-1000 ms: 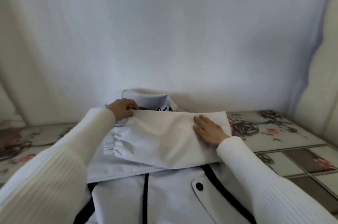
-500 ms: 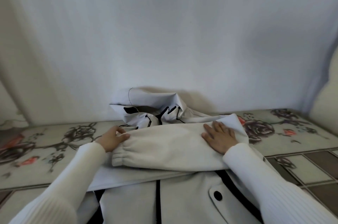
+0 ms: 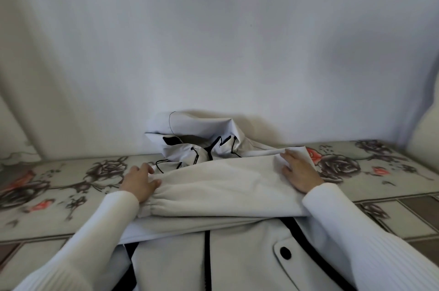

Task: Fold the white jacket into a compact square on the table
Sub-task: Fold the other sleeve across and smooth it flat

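The white jacket (image 3: 228, 255) with black trim lies front up on the table, its hood (image 3: 197, 134) bunched against the back wall. One sleeve (image 3: 221, 186) is folded flat across the chest, from right to left. My left hand (image 3: 140, 182) grips the sleeve's gathered cuff at the left end. My right hand (image 3: 300, 175) presses flat on the sleeve's right end, near the shoulder fold. A black snap button (image 3: 285, 252) shows on the lower front.
The table (image 3: 59, 198) wears a cloth printed with dark and red roses and a tiled border (image 3: 399, 214). A white sheet (image 3: 213, 41) hangs as a backdrop close behind the hood. A pale cushion-like shape (image 3: 425, 131) stands at the far right.
The sleeve has come down flat across the chest. My left hand has slid left and nearer along it to the cuff. The view has tilted so the hood shows more.
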The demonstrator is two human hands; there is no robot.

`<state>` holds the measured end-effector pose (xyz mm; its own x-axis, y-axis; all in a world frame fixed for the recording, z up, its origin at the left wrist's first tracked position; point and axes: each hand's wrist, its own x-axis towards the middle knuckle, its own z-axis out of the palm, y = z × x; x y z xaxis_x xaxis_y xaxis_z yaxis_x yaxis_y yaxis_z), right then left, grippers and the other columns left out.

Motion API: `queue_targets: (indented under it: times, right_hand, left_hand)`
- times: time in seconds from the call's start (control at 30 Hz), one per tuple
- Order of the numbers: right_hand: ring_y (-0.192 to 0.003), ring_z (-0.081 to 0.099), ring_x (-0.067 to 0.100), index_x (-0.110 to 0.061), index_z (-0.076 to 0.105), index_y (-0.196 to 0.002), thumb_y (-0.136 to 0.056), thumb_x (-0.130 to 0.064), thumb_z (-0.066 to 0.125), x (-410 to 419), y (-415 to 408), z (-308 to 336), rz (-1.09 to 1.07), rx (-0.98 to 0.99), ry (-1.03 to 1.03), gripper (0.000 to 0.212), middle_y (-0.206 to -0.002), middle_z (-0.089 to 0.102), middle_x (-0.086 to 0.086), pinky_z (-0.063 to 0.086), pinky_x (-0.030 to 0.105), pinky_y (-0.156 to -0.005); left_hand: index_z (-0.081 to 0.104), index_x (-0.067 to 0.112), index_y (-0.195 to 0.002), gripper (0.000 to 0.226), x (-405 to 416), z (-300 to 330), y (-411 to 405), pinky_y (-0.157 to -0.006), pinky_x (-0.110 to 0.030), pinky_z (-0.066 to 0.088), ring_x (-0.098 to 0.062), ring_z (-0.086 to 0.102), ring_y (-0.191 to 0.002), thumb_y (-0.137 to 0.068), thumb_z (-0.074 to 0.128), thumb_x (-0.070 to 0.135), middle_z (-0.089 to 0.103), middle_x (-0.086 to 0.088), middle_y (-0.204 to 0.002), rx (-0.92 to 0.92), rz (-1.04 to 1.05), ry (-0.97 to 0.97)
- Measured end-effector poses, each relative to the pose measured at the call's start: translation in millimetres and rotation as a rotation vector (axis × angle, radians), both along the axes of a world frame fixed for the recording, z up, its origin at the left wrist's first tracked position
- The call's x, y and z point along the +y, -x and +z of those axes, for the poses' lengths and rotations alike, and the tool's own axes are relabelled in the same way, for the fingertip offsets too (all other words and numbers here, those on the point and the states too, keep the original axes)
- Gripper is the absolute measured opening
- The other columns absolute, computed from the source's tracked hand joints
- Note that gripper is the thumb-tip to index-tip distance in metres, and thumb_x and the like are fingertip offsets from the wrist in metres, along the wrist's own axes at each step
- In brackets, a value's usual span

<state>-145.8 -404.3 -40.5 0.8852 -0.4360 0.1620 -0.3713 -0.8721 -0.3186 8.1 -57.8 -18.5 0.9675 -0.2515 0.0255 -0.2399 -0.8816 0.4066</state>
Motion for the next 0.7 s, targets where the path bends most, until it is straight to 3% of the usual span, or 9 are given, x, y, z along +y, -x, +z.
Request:
queue_targets:
  times: [0.07,0.17,0.27,0.37,0.47,0.6,0.7]
  right_hand:
    - [-0.147,0.014,0.019,-0.011,0.024,-0.148,-0.099,-0.026,0.039,0,-5,-5,0.004,0.086,0.062,0.053,-0.159,0.016,0.007,0.012,0.029,-0.119]
    - [-0.148,0.007,0.02,-0.015,0.02,-0.148,-0.099,-0.036,0.035,1,-10,-11,-0.013,0.126,0.029,0.056,-0.16,0.009,0.007,0.008,0.034,-0.121]
    - [-0.149,-0.003,0.018,-0.022,0.011,-0.151,-0.099,-0.044,0.03,1,-13,-15,-0.049,0.182,-0.014,0.059,-0.161,-0.001,0.003,0.002,0.037,-0.122]
    - [-0.148,-0.01,0.018,-0.031,0.004,-0.151,-0.097,-0.052,0.024,-2,-14,-22,-0.101,0.235,-0.031,0.062,-0.161,-0.009,0.0,-0.004,0.04,-0.12]
    - [-0.147,-0.016,0.019,-0.038,-0.001,-0.15,-0.093,-0.061,0.02,-6,-13,-27,-0.154,0.298,-0.051,0.064,-0.16,-0.015,-0.003,-0.007,0.043,-0.118]
    - [-0.148,-0.012,0.02,-0.036,0.0,-0.15,-0.093,-0.062,0.017,-6,-9,-29,-0.219,0.308,-0.085,0.064,-0.16,-0.014,-0.001,-0.004,0.046,-0.119]
    - [-0.148,0.008,0.026,-0.029,0.005,-0.15,-0.095,-0.055,0.016,-5,0,-24,-0.374,0.333,0.107,0.062,-0.161,0.0,0.003,0.005,0.046,-0.12]
  left_hand:
    - [0.045,0.009,-0.129,0.041,-14,-1,9,-0.107,-0.035,0.033,-0.034,0.041,-0.126,-0.093,0.052,0.026,0.042,-0.018,-0.135,-0.107,-0.028,-0.051]
    - [0.038,0.012,-0.138,0.045,-42,-11,24,-0.11,-0.035,0.028,-0.028,0.034,-0.135,-0.098,0.04,0.031,0.034,-0.013,-0.147,-0.125,-0.177,-0.047]
    - [0.018,0.017,-0.149,0.054,-58,-29,29,-0.12,-0.035,0.008,-0.02,0.011,-0.148,-0.101,0.026,0.039,0.01,-0.004,-0.16,-0.09,-0.288,-0.186]
    - [0.002,0.02,-0.152,0.06,-58,-47,28,-0.121,-0.034,-0.002,-0.016,-0.003,-0.149,-0.1,0.018,0.046,-0.004,0.0,-0.161,-0.053,-0.259,-0.287]
    - [-0.003,0.02,-0.152,0.066,-53,-54,28,-0.121,-0.036,-0.005,-0.015,-0.007,-0.149,-0.097,0.015,0.053,-0.008,0.001,-0.161,-0.049,-0.179,-0.325]
    - [-0.004,0.017,-0.151,0.07,-42,-54,26,-0.121,-0.036,-0.006,-0.015,-0.008,-0.149,-0.096,0.012,0.056,-0.009,0.001,-0.16,-0.039,-0.11,-0.373]
    - [-0.003,0.012,-0.151,0.072,-36,-47,28,-0.121,-0.035,-0.003,-0.017,-0.007,-0.149,-0.096,0.013,0.056,-0.008,-0.002,-0.161,0.006,-0.076,-0.377]
